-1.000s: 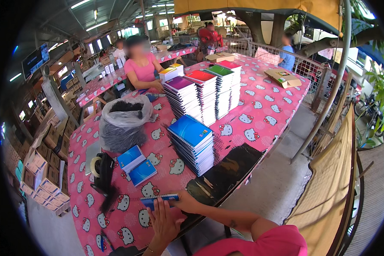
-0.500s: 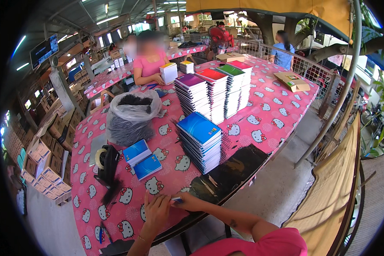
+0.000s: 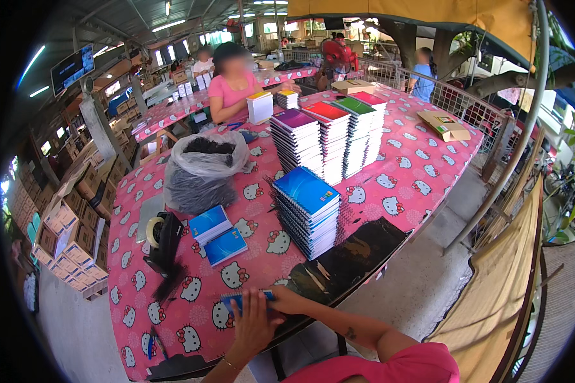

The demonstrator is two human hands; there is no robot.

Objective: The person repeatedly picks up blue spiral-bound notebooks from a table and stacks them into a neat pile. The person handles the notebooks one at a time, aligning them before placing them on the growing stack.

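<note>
The left hand [image 3: 254, 322] lies flat with its fingers stretched out over a blue spiral notebook [image 3: 229, 301], while the right hand [image 3: 287, 301] grips that notebook's right end, its fingers partly hidden. The notebook is at the near edge of a table under a pink cloth [image 3: 363, 207] printed with cat faces, just left of a torn black board [image 3: 348, 252]. Ahead stands a stack of blue spiral notebooks [image 3: 308, 191], and to its left two more blue notebooks [image 3: 226, 247] lie side by side. Left of these, a black tape dispenser [image 3: 167, 239] carries a roll of pale tape [image 3: 152, 231]. Behind it, an open-topped translucent plastic bag [image 3: 237, 153] holds a full load of black, tangled, strand-like material [image 3: 204, 145], visible at the mouth and through the wall. Farther back rise taller notebook stacks [image 3: 326, 113] with purple, red and green covers; beside them a co-worker [image 3: 233, 96] in pink is near a yellow-topped stack [image 3: 260, 108]. An unfolded cardboard carton [image 3: 446, 126] lies at the table's right side. On the floor to the left, cardboard boxes [image 3: 59, 218] are piled up; their contents cannot be made out.
</note>
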